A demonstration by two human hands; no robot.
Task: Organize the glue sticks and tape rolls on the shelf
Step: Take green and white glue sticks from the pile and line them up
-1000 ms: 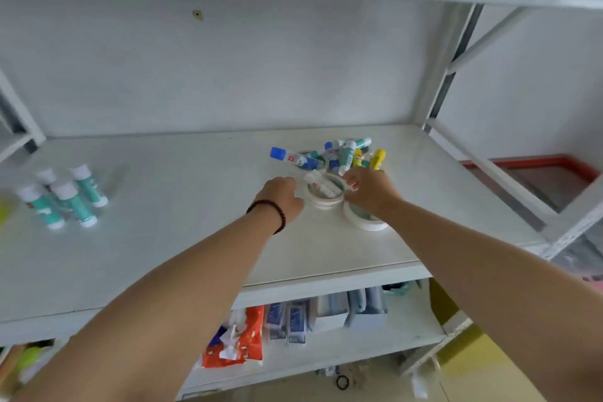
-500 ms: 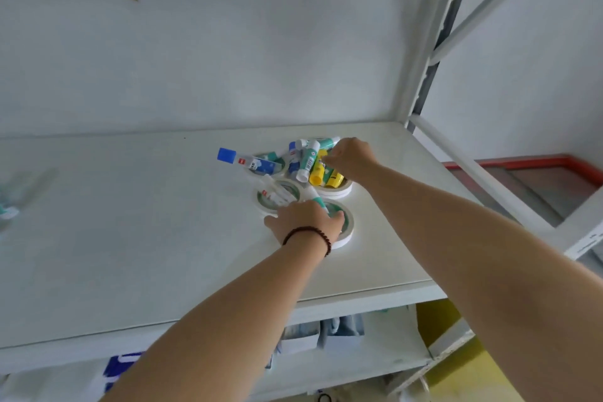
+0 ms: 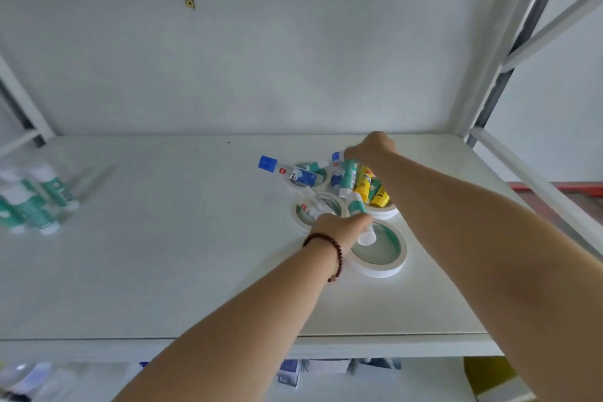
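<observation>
- your left hand (image 3: 342, 227) reaches over the white shelf (image 3: 163, 271), fingers curled round a teal glue stick (image 3: 357, 210) whose white cap end sticks out over the nearest tape roll (image 3: 380, 253).
- a dark beaded bracelet (image 3: 329, 250) sits on that left wrist.
- your right hand (image 3: 373, 147) is at the back of the pile of glue sticks (image 3: 352, 178), fingers bent down into it — whether it actually grips one, you cannot tell from this angle.
- the pile lies toward the right of the shelf: teal, blue and yellow sticks heaped across the tape rolls.
- a blue-capped glue stick (image 3: 288, 170) lies at the left edge of the pile, its cap pointing left, its body resting over a back tape roll (image 3: 308, 174).
- two yellow glue sticks (image 3: 372, 189) lie side by side under your right forearm, over another roll at the right.
- a further tape roll (image 3: 318, 210) sits just left of your left hand, with a pale stick lying across it.
- the nearest tape roll lies flat, white outside with a green inner ring, touching the heap's front.
- well apart, at the shelf's far left, a small group of teal glue sticks (image 3: 31, 202) stands blurred — white caps on top.
- on the lower shelf (image 3: 408, 378) below, some packaged items show, too blurred to name.
</observation>
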